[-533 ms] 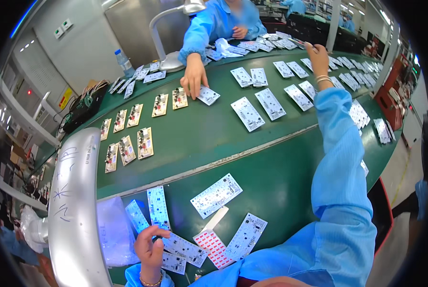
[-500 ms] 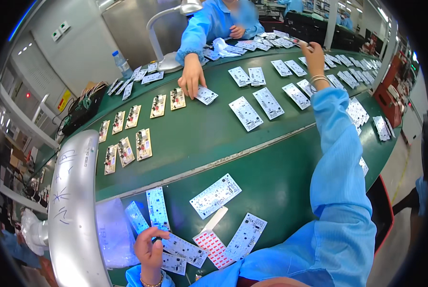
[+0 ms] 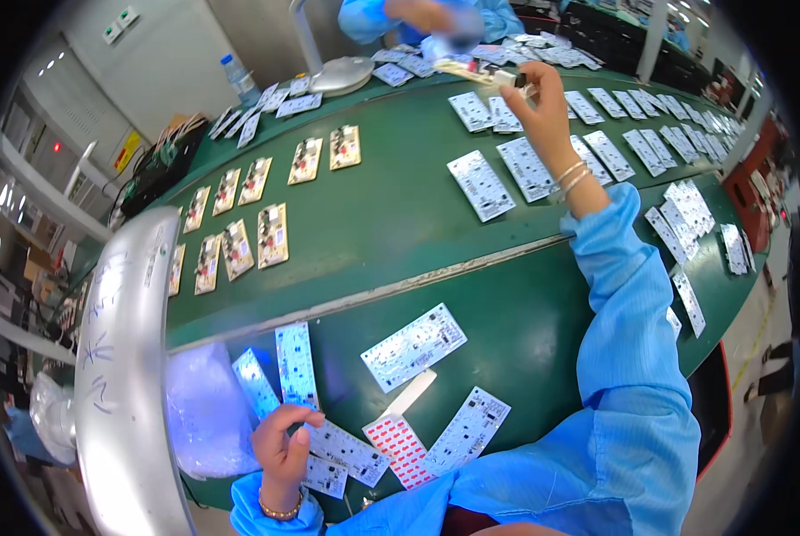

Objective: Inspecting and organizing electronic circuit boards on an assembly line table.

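Note:
Raised over the far side of the bench, my right hand [image 3: 543,107] pinches a cream circuit board [image 3: 464,73] with tall components, including a white block near my fingertips. My left hand [image 3: 282,451] is low at the near left, its fingers curled and thumb close to the index finger. Whatever lies between them is too small to make out. Beneath and beside it are white circuit boards [image 3: 351,454]. A sheet of red stickers [image 3: 398,449] with a pale backing strip lies to its right, between two more white boards [image 3: 413,347] [image 3: 468,431].
A silver lamp head [image 3: 127,375] and a plastic bag [image 3: 205,411] flank the left hand. Component boards [image 3: 273,237] stand in rows at the left; white boards [image 3: 480,186] cover the far right. Opposite, a co-worker's blurred hand [image 3: 422,14] is raised near a lamp base [image 3: 342,75].
My right hand has shifted left, its board now showing its component side. The co-worker's hand has drawn back, and the white board under it is gone from that spot. My left hand stays almost still.

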A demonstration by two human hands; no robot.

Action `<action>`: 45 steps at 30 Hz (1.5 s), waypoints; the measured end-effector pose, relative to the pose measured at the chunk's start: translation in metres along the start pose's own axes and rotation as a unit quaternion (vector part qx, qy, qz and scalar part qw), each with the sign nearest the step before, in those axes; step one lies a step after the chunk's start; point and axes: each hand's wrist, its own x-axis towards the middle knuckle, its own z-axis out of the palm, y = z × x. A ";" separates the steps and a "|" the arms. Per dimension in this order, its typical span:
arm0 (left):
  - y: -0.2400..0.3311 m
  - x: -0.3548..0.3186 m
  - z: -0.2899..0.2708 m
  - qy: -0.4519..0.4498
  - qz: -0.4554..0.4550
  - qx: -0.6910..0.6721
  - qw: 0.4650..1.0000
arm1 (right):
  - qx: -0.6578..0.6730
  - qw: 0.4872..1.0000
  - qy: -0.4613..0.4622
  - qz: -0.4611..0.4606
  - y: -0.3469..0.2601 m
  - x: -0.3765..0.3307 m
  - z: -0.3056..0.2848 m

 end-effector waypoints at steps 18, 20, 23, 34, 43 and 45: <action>-0.002 0.010 0.001 -0.093 0.042 0.056 0.993 | 0.360 0.806 -0.471 0.010 -0.079 -0.070 0.150; -0.002 0.012 0.004 -0.093 0.027 0.050 0.994 | 0.359 0.821 -0.443 0.035 -0.059 -0.067 0.166; -0.001 0.015 0.007 -0.094 0.026 0.048 0.994 | 0.140 0.964 -0.210 0.085 -0.043 -0.071 0.176; -0.005 0.015 0.007 -0.118 0.043 0.048 0.991 | 0.123 0.853 -0.496 -0.104 -0.085 -0.106 0.163; -0.005 0.017 0.005 -0.116 0.072 0.070 0.988 | -0.102 0.896 -0.391 -0.186 -0.079 -0.100 0.110; -0.006 0.016 0.005 -0.111 0.082 0.079 0.987 | -0.229 0.889 -0.344 -0.199 -0.079 -0.094 0.085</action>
